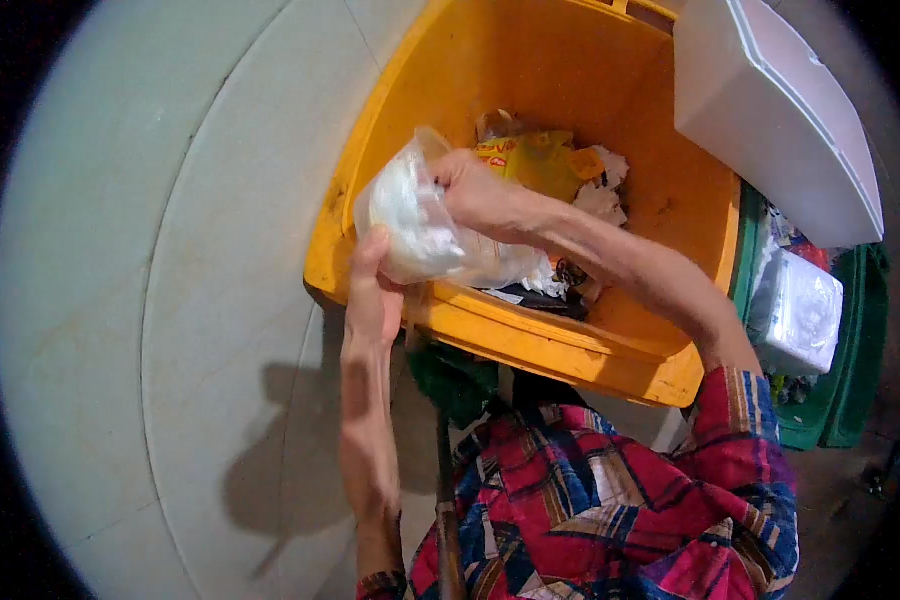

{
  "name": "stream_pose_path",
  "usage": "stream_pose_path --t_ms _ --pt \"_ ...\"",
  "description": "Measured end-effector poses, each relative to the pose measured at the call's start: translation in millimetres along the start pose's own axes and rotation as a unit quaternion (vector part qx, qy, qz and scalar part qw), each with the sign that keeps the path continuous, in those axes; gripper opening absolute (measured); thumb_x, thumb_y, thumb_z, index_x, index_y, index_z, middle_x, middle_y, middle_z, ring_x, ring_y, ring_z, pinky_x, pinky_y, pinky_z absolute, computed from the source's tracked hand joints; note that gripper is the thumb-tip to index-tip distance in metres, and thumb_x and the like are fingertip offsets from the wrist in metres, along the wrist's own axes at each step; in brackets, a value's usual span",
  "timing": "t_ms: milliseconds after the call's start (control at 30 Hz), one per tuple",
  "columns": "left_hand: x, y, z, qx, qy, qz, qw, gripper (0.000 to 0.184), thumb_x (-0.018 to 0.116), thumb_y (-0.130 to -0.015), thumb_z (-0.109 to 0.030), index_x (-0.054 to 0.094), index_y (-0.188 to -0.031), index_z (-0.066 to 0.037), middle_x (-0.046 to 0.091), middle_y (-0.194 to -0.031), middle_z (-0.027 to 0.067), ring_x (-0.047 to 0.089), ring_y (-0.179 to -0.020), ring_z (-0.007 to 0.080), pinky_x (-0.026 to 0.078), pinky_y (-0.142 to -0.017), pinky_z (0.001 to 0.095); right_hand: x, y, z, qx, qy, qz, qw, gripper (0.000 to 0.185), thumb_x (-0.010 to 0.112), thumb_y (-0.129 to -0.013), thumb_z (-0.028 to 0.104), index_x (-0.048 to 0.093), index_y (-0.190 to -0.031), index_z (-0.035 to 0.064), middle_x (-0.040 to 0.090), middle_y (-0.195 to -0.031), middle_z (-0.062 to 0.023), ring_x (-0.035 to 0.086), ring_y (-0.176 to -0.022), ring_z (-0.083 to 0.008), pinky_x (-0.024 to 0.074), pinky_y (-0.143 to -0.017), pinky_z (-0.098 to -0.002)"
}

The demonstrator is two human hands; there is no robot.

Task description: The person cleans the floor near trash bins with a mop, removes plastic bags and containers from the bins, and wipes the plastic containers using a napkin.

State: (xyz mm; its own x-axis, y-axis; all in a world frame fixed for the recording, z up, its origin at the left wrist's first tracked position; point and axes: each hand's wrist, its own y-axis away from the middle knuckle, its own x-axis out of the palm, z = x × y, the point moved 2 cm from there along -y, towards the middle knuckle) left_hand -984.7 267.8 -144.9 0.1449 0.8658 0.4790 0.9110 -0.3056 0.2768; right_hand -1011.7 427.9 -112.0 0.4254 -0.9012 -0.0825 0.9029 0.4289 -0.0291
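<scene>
My left hand (373,295) grips a clear plastic container (385,185) from below, its thumb pressed on the side. White, crumpled material (420,230) shows through the container's wall. Curled at the container's mouth are the fingers of my right hand (478,200); what they pinch is hidden. Another piece of clear plastic (498,262) hangs beside the container, under my right wrist. All of this is over the near left rim of a yellow bin (560,335).
Inside the bin lie a yellow wrapper (535,160), crumpled paper (605,195) and dark litter. At right, a white foam box (780,120) overhangs a green bin (850,350) with a white plastic-wrapped bundle (805,310). A wooden handle (448,530) leans against my shirt.
</scene>
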Motion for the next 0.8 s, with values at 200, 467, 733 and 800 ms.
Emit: stream_pose_path --t_ms 200,467,733,800 --pt "16.0 1.8 0.5 0.046 -0.079 -0.014 0.996 0.068 0.059 -0.077 -0.040 0.037 -0.130 -0.004 0.044 -0.126 0.0093 0.041 -0.118 0.0223 0.033 -0.100 0.0400 -18.7 -4.0 -34.9 -0.202 0.243 -0.115 0.942 0.012 0.055 -0.079 0.009 0.063 -0.079 0.0001 0.059 -0.074 -0.0112 0.058 -0.067 -0.0188 0.0491 -0.063 -0.0305" --pt "12.5 -10.5 -10.6 0.008 -0.101 0.024 0.995 0.068 0.060 -0.078 -0.039 0.034 -0.132 -0.007 0.045 -0.120 0.0127 0.043 -0.116 0.0221 0.036 -0.099 0.0399 -58.2 4.2 -29.3 -0.201 0.413 -0.207 0.864 0.009 0.058 -0.069 0.006 0.059 -0.078 0.0034 0.058 -0.076 -0.0171 0.059 -0.073 -0.0334 0.0475 -0.062 -0.0416" --pt "12.9 -6.8 -4.9 -0.043 0.035 0.092 0.994 0.069 0.057 -0.079 -0.046 0.035 -0.132 -0.007 0.044 -0.127 0.0138 0.045 -0.117 0.0265 0.036 -0.099 0.0418 -185.8 62.8 -82.1 0.002 0.552 -0.330 0.766 0.014 0.053 -0.080 0.009 0.055 -0.093 0.0039 0.055 -0.094 -0.0162 0.055 -0.087 -0.0315 0.0457 -0.074 -0.0395" --pt "6.3 -7.2 -5.9 -0.053 0.121 0.192 0.972 0.069 0.055 -0.080 -0.049 0.036 -0.133 -0.009 0.044 -0.130 0.0135 0.046 -0.117 0.0292 0.035 -0.100 0.0441 -203.0 82.8 -97.2 0.097 0.571 -0.268 0.769 0.025 0.057 -0.081 0.017 0.054 -0.101 0.0028 0.056 -0.098 -0.0172 0.056 -0.089 -0.0329 0.0463 -0.073 -0.0396"
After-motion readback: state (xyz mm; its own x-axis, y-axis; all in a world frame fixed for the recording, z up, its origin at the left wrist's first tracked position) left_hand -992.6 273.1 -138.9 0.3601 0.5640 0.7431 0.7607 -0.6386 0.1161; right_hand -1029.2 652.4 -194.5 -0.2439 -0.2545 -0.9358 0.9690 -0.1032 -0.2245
